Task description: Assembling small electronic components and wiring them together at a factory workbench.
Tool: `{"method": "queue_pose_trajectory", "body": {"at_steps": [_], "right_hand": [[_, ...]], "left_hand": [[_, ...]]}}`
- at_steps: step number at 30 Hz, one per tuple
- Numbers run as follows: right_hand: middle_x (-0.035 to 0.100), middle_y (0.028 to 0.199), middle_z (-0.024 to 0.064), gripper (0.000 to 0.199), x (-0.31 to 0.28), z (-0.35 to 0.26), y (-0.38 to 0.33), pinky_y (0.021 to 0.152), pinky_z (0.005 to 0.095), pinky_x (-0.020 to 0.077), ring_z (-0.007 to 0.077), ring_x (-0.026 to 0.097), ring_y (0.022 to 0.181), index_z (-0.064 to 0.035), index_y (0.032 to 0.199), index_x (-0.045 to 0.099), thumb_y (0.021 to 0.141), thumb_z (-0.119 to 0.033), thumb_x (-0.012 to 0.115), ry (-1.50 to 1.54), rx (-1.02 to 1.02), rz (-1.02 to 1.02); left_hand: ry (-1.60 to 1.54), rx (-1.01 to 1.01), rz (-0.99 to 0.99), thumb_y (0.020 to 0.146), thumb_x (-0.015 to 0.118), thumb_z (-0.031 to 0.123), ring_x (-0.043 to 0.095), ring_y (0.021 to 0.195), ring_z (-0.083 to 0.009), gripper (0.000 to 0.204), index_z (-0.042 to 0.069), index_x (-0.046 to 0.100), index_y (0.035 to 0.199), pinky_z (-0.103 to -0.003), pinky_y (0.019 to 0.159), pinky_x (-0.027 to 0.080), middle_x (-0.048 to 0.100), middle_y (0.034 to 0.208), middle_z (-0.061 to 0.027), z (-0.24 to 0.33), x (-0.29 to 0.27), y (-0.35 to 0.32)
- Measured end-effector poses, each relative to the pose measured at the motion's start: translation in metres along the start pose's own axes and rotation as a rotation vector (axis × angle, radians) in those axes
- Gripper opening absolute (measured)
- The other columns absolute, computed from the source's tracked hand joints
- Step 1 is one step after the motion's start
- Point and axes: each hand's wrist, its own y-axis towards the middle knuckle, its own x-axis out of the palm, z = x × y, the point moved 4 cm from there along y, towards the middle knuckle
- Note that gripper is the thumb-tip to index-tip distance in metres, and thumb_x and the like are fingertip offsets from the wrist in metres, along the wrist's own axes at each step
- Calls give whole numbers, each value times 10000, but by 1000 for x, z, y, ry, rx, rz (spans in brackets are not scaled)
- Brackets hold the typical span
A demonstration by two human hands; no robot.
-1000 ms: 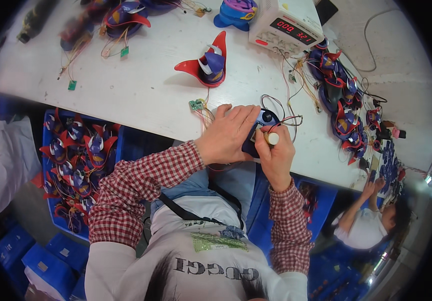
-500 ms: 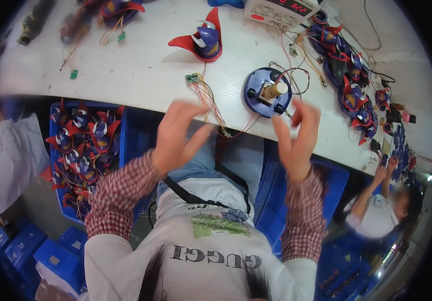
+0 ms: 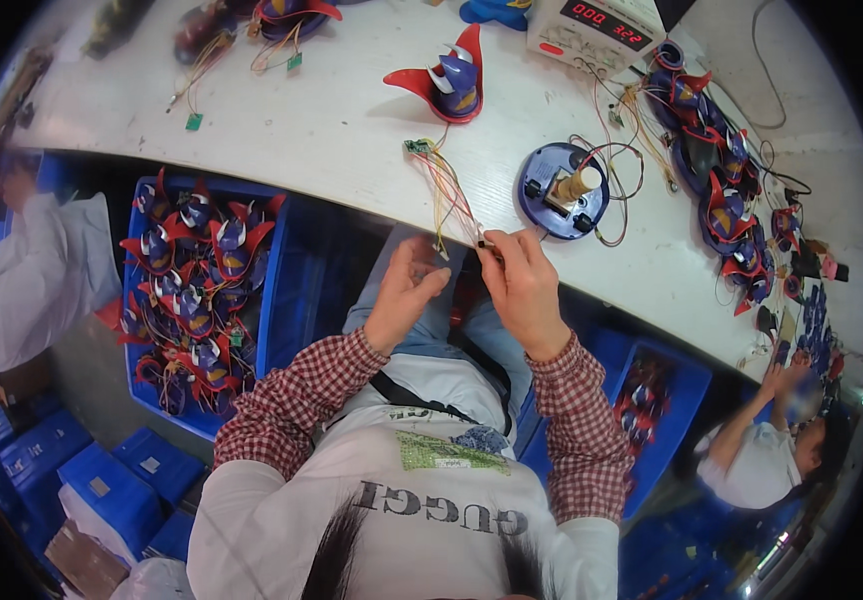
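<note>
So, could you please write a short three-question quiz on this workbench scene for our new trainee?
1. True or false: the right hand pinches the end of the wire bundle.
2. Where does the round blue base sit? A) on the table, B) in the blue bin, C) in the left hand.
3. Fill in: the wire bundle runs up to a small green ____ on the table.

Key: 1 true; 2 A; 3 circuit board.
</note>
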Motion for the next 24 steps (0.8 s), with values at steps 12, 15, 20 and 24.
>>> {"method": "queue_pose_trajectory", "body": {"at_steps": [12, 15, 20, 24], "right_hand": [[536, 812, 50, 172, 1, 19, 7, 576, 207, 411, 112, 458, 644, 23, 1029, 607, 863, -18, 591, 789, 647, -244], [539, 813, 51, 167, 3, 18, 13, 572, 215, 418, 117, 466, 639, 17, 1027, 610, 865, -19, 587, 658, 536, -210], [548, 801, 63, 157, -6, -7, 22, 534, 262, 421, 156, 500, 625, -8, 1005, 613, 851, -22, 592, 89, 109, 144], [549, 800, 67, 137, -9, -39, 7, 542, 270, 423, 177, 498, 602, 0, 970, 605, 839, -42, 611, 66, -4, 29]], "left_hand": [[-481, -117, -154, 906, 564, 77, 596, 796, -154, 286, -23, 500, 1166, -234, 664, 492, 596, 997, -115, 9, 4, -1], [-454, -120, -149, 907, 566, 82, 600, 767, -154, 265, -25, 517, 1145, -229, 650, 493, 608, 969, -113, 15, 1, -3], [-390, -123, -145, 908, 566, 75, 602, 727, -155, 236, -24, 534, 1120, -220, 625, 483, 622, 942, -108, 31, 0, -8], [-346, -85, -118, 900, 575, 62, 603, 713, -149, 238, -29, 543, 1117, -214, 597, 484, 631, 925, -105, 40, -4, -9]]}}
